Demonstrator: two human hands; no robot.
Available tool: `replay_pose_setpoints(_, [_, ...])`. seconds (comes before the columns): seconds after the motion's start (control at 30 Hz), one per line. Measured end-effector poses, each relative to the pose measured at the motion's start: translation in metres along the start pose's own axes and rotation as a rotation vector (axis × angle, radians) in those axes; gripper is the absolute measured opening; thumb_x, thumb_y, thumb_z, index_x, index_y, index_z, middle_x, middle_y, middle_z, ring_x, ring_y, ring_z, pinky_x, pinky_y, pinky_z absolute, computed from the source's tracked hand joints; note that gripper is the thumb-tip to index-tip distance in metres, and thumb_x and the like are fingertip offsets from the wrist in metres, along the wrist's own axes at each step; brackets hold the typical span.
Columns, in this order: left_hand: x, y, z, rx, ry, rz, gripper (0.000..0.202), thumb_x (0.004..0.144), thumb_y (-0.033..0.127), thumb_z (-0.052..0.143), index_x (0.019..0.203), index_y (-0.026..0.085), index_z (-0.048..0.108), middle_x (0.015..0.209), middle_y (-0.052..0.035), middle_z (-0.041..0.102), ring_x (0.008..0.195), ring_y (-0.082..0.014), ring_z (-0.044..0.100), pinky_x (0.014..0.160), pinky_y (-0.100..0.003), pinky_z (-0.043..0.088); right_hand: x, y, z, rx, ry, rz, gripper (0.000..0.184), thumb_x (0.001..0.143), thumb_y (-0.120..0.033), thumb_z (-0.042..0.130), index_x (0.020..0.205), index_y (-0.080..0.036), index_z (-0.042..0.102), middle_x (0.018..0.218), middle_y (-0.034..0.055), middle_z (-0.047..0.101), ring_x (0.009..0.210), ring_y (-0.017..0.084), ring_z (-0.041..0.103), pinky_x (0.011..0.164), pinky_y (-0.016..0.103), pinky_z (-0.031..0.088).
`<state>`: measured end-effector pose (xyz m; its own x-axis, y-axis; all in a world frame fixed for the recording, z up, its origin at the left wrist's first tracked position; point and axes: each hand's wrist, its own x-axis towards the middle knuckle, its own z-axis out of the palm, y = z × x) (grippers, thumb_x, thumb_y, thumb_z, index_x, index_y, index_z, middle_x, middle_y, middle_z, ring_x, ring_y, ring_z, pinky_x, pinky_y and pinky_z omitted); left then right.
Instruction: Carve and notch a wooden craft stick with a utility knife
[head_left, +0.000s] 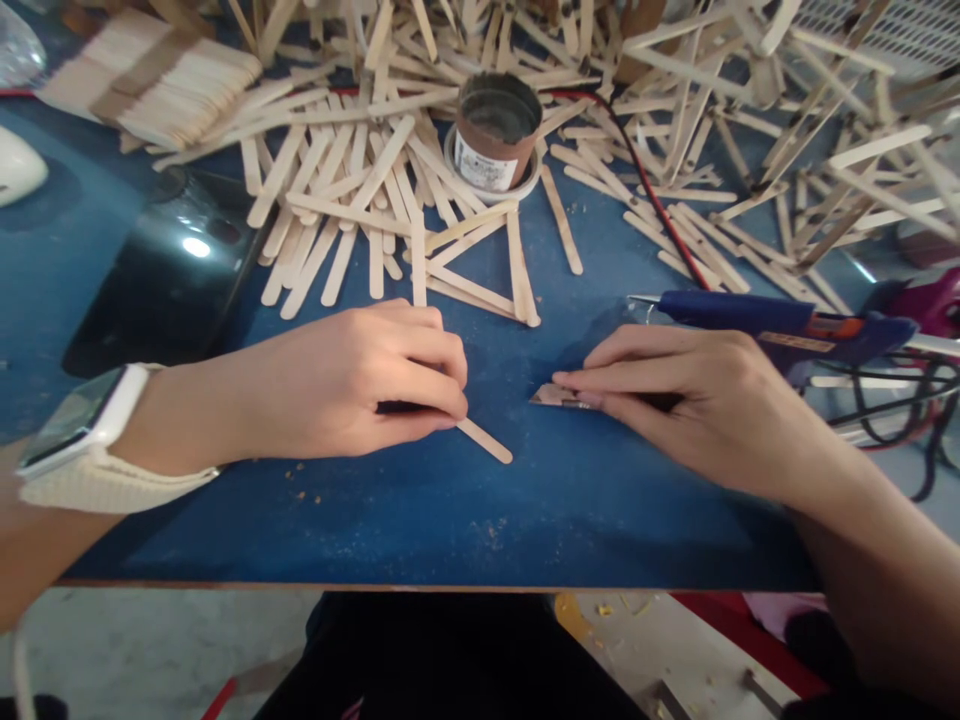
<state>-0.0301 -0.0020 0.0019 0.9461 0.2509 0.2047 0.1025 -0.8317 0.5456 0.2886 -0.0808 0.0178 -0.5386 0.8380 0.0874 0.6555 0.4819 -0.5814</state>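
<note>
My left hand (382, 380), with a watch (90, 430) on its wrist, pinches a wooden popsicle stick (486, 440) just above the blue table. Only the stick's rounded near end shows; the fingers cover the rest. In my right hand (667, 390) is a craft knife blade (559, 396), its tip pointing left toward the stick but apart from it. The knife's handle is hidden by the palm. Just beyond my hands lies a frame of joined popsicle sticks (472, 285), with slanted pieces inside it.
Loose sticks (322, 220) pile across the back, around a small brown pot (499, 130). A dark phone (165, 270) and a banded stick bundle (150, 75) lie left. On the right are a blue glue gun (750, 315), cables (911, 400) and stick structures (825, 150).
</note>
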Motion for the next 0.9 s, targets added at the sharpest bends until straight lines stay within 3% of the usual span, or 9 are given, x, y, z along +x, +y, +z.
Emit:
replay_pose_setpoints(0.33, [0.0008,0.0011,0.0007,-0.005,0.021,0.005,0.018,0.108,0.019,0.065,0.102,0.02,0.081,0.105,-0.0056,0.079,0.097,-0.0185,0.07,0.093,-0.035,0.054,-0.0014,-0.002,0.001,-0.098,0.091,0.062,0.026,0.105,-0.018,0.066,0.119,-0.029,0.085,0.106,0.0024,0.081,0.087,0.017,0.079,0.081,0.031,0.066])
replay_pose_setpoints(0.9, [0.0015,-0.0004,0.0019,-0.012,0.027,0.003,0.017,0.107,0.019,0.065,0.101,0.021,0.081,0.104,-0.0059,0.079,0.096,-0.0195,0.071,0.093,-0.036,0.054,-0.0017,-0.001,0.0011,-0.098,0.062,0.059,0.028,0.104,-0.017,0.066,0.121,-0.03,0.084,0.107,0.0028,0.081,0.088,0.017,0.079,0.08,0.032,0.065])
